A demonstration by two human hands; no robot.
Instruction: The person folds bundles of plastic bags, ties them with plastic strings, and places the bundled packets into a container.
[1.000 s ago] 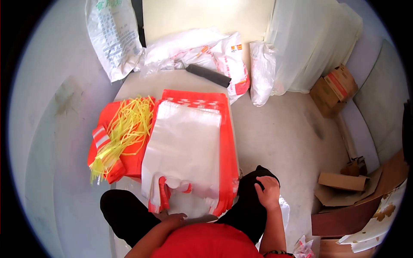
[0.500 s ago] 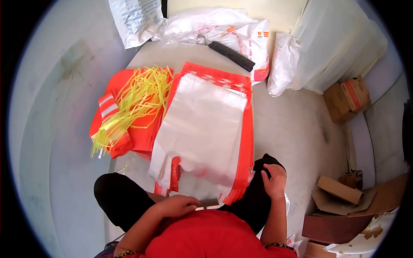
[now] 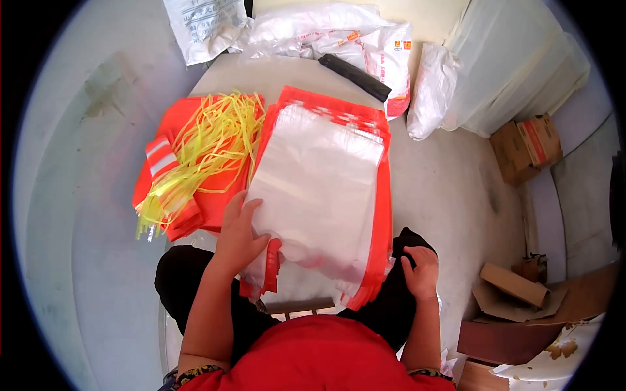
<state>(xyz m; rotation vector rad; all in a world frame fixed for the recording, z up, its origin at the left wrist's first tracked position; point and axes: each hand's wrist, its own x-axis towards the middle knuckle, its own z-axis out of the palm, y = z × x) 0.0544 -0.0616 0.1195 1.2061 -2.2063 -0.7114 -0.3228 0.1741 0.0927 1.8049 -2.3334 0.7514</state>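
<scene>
hands at the bag stack

a stack of flat red-and-white plastic bags [image 3: 319,189] covers the near tabletop, beside a tangle of thin yellow ribbon strips [image 3: 218,146]; the left hand [image 3: 241,234], fingers spread, touches its left edge, while the right hand [image 3: 420,270], fingers loosely curled, rests on a knee.

L hand [image 3: 240,236] on L edge of clear bag stack [image 3: 319,182], atop red bags [image 3: 383,215]; R hand [image 3: 422,270] on R knee [image 3: 412,242].
</scene>
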